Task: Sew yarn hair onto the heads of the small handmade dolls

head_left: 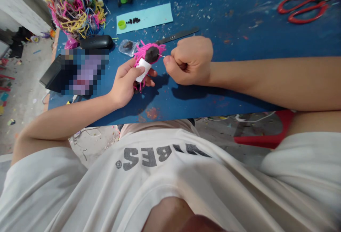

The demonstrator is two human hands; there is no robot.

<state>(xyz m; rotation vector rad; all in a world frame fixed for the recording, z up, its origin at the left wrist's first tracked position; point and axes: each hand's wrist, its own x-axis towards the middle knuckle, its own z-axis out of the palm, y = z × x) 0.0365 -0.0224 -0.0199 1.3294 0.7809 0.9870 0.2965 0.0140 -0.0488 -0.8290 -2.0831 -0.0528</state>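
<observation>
My left hand (pixel 126 83) is closed round a small doll with pink yarn hair (pixel 142 53), a dark, roundish face (pixel 152 55) and a white body (pixel 144 69). The thumb presses on the white part. My right hand (pixel 190 60) is a fist just to the right, pinching a thin, pale needle (pixel 161 55) between thumb and forefinger. The needle's far end meets the edge of the dark face; whether it goes in cannot be made out. Behind the doll lie a dark flat blade (pixel 178 35) and a small clear bag (pixel 128 47) with something dark inside.
A light blue sheet (pixel 157 17) bears a green cap (pixel 122 24) and several black bits. Tangled coloured yarn (pixel 77 8), a black case (pixel 96 42) and a blurred-out phone (pixel 87 72) are at left. Red-handled scissors (pixel 306 8) lie far right on the blue table (pixel 253 40).
</observation>
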